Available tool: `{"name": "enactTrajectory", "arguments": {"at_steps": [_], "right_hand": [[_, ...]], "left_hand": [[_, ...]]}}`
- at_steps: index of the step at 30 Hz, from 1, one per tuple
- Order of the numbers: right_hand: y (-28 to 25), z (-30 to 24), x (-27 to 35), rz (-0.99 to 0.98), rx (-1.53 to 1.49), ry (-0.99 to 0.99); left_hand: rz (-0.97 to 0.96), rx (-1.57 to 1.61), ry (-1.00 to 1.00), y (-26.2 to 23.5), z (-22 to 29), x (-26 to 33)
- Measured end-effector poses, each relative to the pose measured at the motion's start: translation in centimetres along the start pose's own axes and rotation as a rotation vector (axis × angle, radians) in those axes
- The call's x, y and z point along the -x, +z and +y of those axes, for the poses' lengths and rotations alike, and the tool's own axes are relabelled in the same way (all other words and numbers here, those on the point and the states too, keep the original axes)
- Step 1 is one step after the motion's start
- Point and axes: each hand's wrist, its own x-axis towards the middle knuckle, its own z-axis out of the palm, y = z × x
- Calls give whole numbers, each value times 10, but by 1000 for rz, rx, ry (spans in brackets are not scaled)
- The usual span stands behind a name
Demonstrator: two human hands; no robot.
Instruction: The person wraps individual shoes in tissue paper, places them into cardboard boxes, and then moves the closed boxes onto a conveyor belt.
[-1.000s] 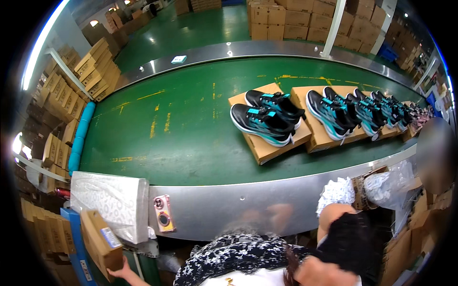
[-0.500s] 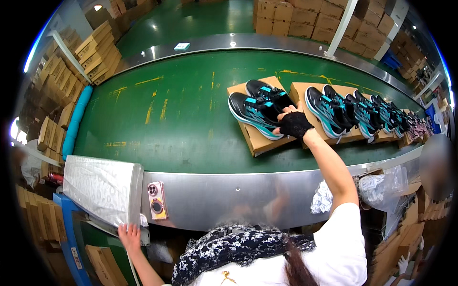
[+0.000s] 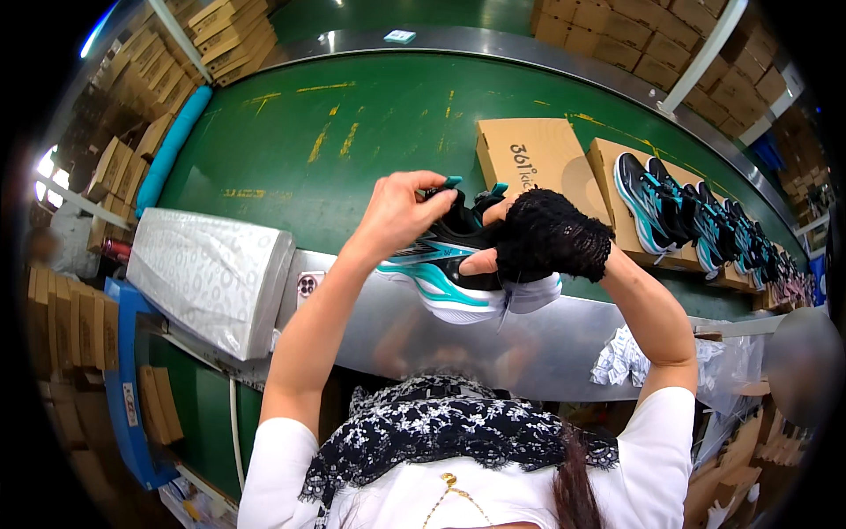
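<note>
A pair of black sneakers [image 3: 448,284] with teal stripes and white soles is held up above the metal ledge, close to me. My right hand [image 3: 548,236], in a black fingerless lace glove, grips the pair at the heel side, its thumb against the near shoe. With closed fingers my left hand [image 3: 407,210] pinches the collar of one shoe beside its teal pull tab [image 3: 453,182]. The far shoe is largely hidden behind the near one and the glove. Behind the right hand lies a closed brown shoe box [image 3: 539,152] on the green conveyor belt [image 3: 291,150].
More boxes carrying black and teal sneakers [image 3: 648,204] line the belt to the right. On the steel ledge [image 3: 370,339] lie a wrapped white package [image 3: 207,278], a phone [image 3: 308,286] and crumpled white papers [image 3: 619,357]. A teal roll [image 3: 174,150] borders the belt's left end.
The sneakers have been lifted off their box and brought toward me over the ledge. My left hand has come up from the package's edge to the shoes. The view has shifted somewhat.
</note>
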Motion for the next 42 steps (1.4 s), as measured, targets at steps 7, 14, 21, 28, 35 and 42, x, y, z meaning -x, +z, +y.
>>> {"name": "enactTrajectory", "arguments": {"at_steps": [7, 14, 21, 28, 35, 42], "right_hand": [[69, 17, 8, 23, 146, -313], [190, 25, 6, 224, -252, -620], [213, 201, -22, 498, 440, 308], [181, 100, -22, 768, -68, 342], [154, 89, 38, 1360, -1720, 343], [307, 175, 165, 1461, 46, 1378]], "left_hand": [[-60, 151, -107, 9, -62, 15], [-235, -120, 2, 71, -129, 49], [-524, -336, -16, 89, -110, 34], [-124, -410, 284, 103, -101, 14], [-338, -669, 154, 63, -190, 6], [-430, -736, 210, 43, -202, 8]]}}
